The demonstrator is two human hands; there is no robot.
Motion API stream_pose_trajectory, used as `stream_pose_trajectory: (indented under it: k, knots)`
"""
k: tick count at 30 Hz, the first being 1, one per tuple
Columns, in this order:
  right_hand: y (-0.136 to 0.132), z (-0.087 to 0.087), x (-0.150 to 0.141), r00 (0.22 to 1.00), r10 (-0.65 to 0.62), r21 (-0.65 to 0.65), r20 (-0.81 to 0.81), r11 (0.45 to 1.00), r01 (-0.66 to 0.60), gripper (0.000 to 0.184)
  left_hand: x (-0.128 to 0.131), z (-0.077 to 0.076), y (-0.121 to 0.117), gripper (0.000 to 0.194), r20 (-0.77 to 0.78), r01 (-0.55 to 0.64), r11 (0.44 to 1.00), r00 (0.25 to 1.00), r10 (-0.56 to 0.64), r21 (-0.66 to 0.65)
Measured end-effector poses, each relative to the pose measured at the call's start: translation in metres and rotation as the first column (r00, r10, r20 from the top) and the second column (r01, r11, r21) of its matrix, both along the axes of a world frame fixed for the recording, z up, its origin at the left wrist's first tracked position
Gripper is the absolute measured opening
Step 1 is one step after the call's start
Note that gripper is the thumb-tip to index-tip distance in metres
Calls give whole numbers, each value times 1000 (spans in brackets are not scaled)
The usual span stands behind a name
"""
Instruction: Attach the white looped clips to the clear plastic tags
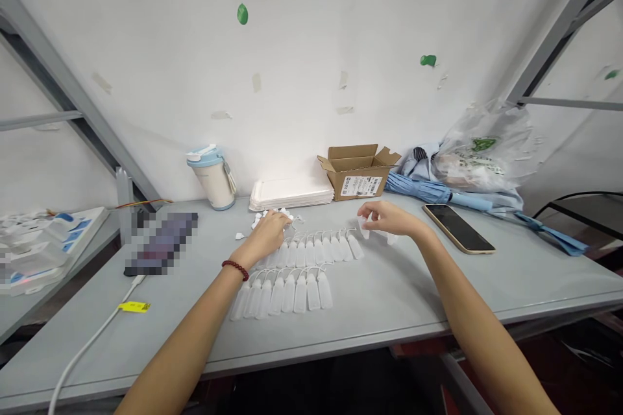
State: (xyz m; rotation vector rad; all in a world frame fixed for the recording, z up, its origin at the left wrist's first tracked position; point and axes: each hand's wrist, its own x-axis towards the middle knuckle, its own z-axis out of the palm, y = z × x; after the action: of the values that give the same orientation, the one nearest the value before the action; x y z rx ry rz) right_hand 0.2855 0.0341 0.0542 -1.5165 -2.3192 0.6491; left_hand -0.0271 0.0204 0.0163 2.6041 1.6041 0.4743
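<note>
**Two bare hands among rows of translucent tags on a grey table**

Two rows of translucent tags with thin white loops lie on the grey table (389, 295), in front of the person. The back row (317, 250) reaches farther to the right than the front row (275, 295); in both, the tags lie side by side with their loops toward the wall. The left hand (267, 233), its wrist bearing a dark red beaded bracelet (235, 268), reaches over the left end of the back row to a cluster of small white pieces (256, 218). Its fingers bend downward; whether this grip holds a piece cannot be told. The right hand (387, 216) is just beyond the right end of the back row, thumb and fingers curled at a translucent piece (363, 231); whether the grip is closed on it cannot be told.

Behind the hands, along the wall, are a tumbler with a blue lid (210, 180), a stack of flat white envelopes (292, 194) and an open cardboard box (357, 183). A phone (460, 229) lies to the right of the right hand, near a folded blue umbrella (419, 188).
</note>
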Motion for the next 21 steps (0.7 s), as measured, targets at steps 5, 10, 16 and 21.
stream_pose_trajectory:
  k: [5,10,16,21]
  knots:
    - [-7,7,-8,931,-19,9,-365,1000,24,24,8,8,-5,35,263,77,995,960,-93,68]
    - [-14,-2,-32,683,-12,-67,-731,996,-54,22,24,25,-26,24,428,99,993,896,-120,70]
    - [-25,-14,-61,517,-63,-189,-853,963,-194,26,35,31,-39,16,504,111,983,846,-171,148]
    - [-30,-15,-66,493,-56,-202,-868,948,-248,27,40,32,-41,16,550,19,995,832,-70,98]
